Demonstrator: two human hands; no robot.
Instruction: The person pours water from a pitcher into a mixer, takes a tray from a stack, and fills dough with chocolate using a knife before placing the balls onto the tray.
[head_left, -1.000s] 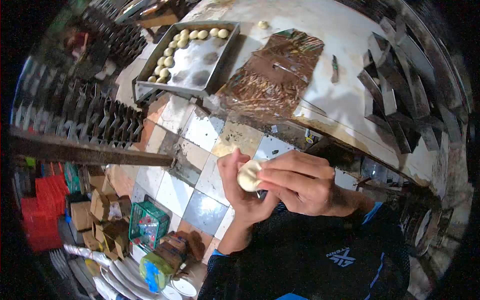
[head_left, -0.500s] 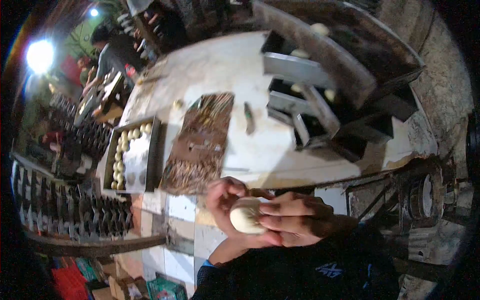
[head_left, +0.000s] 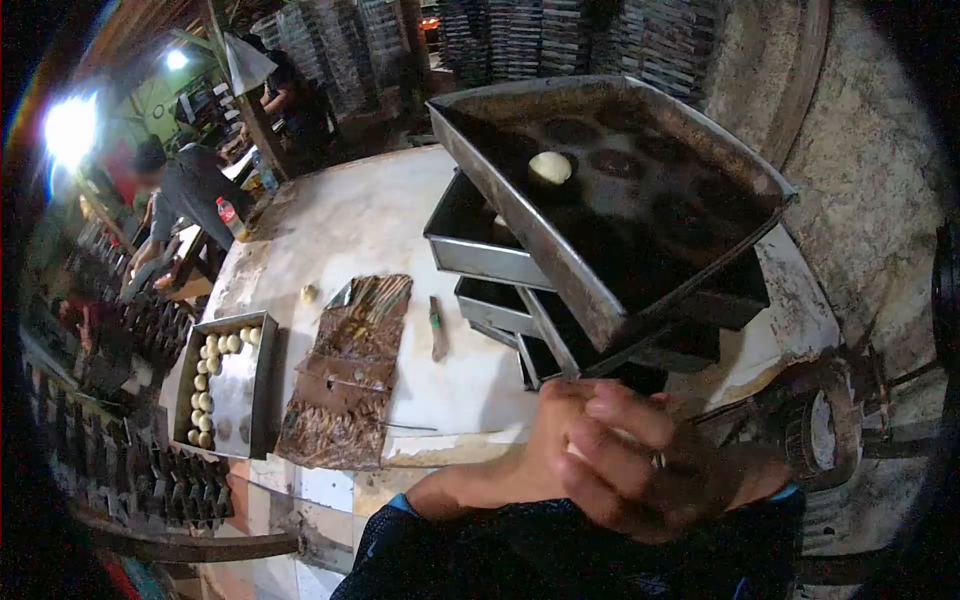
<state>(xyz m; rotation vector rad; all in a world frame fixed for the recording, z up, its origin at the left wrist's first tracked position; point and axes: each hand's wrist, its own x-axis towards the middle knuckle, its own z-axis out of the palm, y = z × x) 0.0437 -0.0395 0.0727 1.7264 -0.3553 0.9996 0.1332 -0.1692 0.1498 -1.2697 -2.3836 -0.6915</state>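
Note:
My left hand and my right hand are clasped together over the front edge of the table, fingers wrapped around a dough ball. Only pale slivers of the dough show between the fingers. Just beyond my hands rises a skewed stack of dark metal pans. The tilted top pan carries one round dough ball. To the left, a rectangular metal pan holds several dough balls along two sides.
A stained brown sheet lies on the white table, beside a green-handled knife-like tool. A small dough lump sits behind it. A red-capped bottle and a person are at back left. A rough wall stands right.
My hands have moved right and closed over the dough ball, which was plainly visible before. The camera view has shifted, bringing the inside of the top pan into sight.

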